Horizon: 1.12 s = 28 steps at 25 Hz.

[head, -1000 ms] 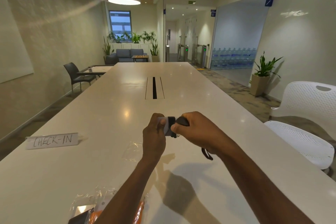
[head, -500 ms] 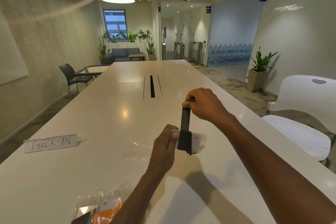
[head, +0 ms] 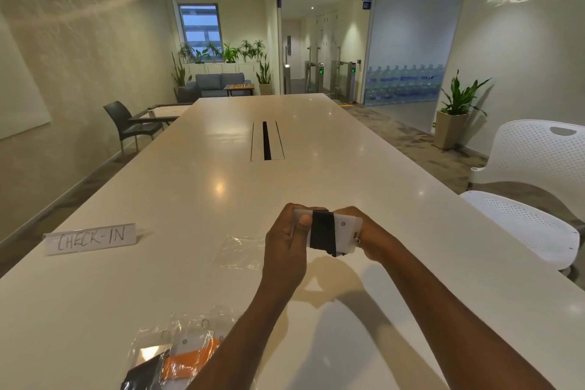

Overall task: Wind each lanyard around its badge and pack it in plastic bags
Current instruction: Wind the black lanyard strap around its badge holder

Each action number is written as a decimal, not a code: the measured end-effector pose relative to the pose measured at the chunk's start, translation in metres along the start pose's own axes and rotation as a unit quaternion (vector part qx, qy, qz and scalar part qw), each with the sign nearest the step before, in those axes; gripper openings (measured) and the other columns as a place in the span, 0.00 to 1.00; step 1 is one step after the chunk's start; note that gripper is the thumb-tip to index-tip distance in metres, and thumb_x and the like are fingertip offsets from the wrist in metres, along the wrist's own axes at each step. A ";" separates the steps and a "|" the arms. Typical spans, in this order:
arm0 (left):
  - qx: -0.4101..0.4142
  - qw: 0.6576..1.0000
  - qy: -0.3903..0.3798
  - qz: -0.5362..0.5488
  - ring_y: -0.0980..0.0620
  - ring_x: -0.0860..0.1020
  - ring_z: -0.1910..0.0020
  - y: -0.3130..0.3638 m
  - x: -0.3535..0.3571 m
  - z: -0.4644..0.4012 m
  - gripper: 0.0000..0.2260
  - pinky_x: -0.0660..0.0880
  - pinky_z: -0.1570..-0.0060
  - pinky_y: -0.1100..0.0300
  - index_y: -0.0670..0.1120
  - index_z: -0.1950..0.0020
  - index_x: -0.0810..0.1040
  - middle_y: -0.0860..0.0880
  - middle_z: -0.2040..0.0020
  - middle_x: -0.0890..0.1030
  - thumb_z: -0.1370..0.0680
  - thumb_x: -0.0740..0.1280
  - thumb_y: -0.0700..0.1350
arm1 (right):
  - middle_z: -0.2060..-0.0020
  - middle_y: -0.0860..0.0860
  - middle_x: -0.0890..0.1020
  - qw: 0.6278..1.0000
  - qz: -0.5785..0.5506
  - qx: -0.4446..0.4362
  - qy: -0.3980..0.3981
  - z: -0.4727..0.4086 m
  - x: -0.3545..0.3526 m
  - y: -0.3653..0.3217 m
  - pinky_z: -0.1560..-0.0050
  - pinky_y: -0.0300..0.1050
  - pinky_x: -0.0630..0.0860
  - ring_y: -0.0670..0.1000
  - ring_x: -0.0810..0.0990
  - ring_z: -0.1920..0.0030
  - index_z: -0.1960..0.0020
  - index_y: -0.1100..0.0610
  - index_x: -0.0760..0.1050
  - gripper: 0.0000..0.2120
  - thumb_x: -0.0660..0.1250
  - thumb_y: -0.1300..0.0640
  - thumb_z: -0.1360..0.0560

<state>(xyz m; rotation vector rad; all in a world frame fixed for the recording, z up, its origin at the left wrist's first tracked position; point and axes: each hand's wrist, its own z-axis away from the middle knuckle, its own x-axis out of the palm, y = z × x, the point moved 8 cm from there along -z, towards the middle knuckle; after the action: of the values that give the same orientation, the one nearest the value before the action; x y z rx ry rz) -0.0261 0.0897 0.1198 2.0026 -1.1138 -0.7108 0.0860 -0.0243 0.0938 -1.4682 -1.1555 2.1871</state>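
Above white table (head: 190, 199), both hands (head: 285, 244) grip lanyard-wrapped badge (head: 346, 231).

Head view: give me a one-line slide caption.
Both hands, left hand and right hand, hold a white badge wrapped in its black lanyard.

Badge (head: 346, 233): white card held above the table, long side across, small hole and a metal ring near its right edge.
Lanyard (head: 322, 233): black strap wound round the badge's middle as a broad band.
Empty bag (head: 242, 252): clear plastic, flat on the table just left of the badge.
Packed bags (head: 180, 355): clear plastic at the near edge, holding badges wound with orange and black lanyards.
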 end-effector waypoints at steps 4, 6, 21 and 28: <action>-0.019 0.999 0.032 -0.018 0.61 0.77 0.57 0.006 -0.004 -0.002 0.11 0.72 0.60 0.73 0.51 0.53 0.75 0.57 0.59 0.78 0.19 0.57 0.54 | 0.60 0.54 0.79 0.948 -0.316 0.012 0.029 0.020 0.016 0.021 0.58 0.47 0.77 0.52 0.78 0.61 0.58 0.55 0.74 0.11 0.60 0.66 0.20; -0.021 0.998 0.050 -0.010 0.61 0.76 0.58 0.007 -0.006 -0.007 0.12 0.72 0.60 0.73 0.48 0.52 0.75 0.57 0.60 0.77 0.19 0.57 0.54 | 0.57 0.54 0.81 0.943 -0.331 0.010 0.031 0.027 0.026 0.026 0.61 0.44 0.78 0.52 0.81 0.57 0.54 0.53 0.75 0.09 0.59 0.60 0.18; -0.070 0.989 0.131 0.026 0.64 0.74 0.61 -0.006 -0.021 -0.015 0.10 0.72 0.62 0.73 0.57 0.55 0.72 0.61 0.60 0.77 0.19 0.56 0.57 | 0.73 0.49 0.78 0.962 -0.213 -0.153 0.078 0.052 0.082 -0.001 0.64 0.33 0.70 0.43 0.74 0.71 0.62 0.55 0.77 0.17 0.57 0.62 0.18; -0.083 0.980 0.181 0.000 0.67 0.75 0.63 -0.022 -0.051 -0.014 0.10 0.72 0.67 0.74 0.52 0.53 0.71 0.54 0.59 0.75 0.19 0.57 0.56 | 0.75 0.45 0.77 0.981 -0.089 -0.142 0.099 0.077 0.096 -0.016 0.64 0.28 0.71 0.42 0.75 0.72 0.62 0.51 0.76 0.18 0.56 0.52 0.17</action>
<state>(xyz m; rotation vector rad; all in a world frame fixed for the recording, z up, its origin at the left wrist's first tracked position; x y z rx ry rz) -0.0294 0.1463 0.1165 1.8932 -0.8121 -0.4005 -0.0274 0.0078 0.0560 -1.5802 -1.5098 1.7693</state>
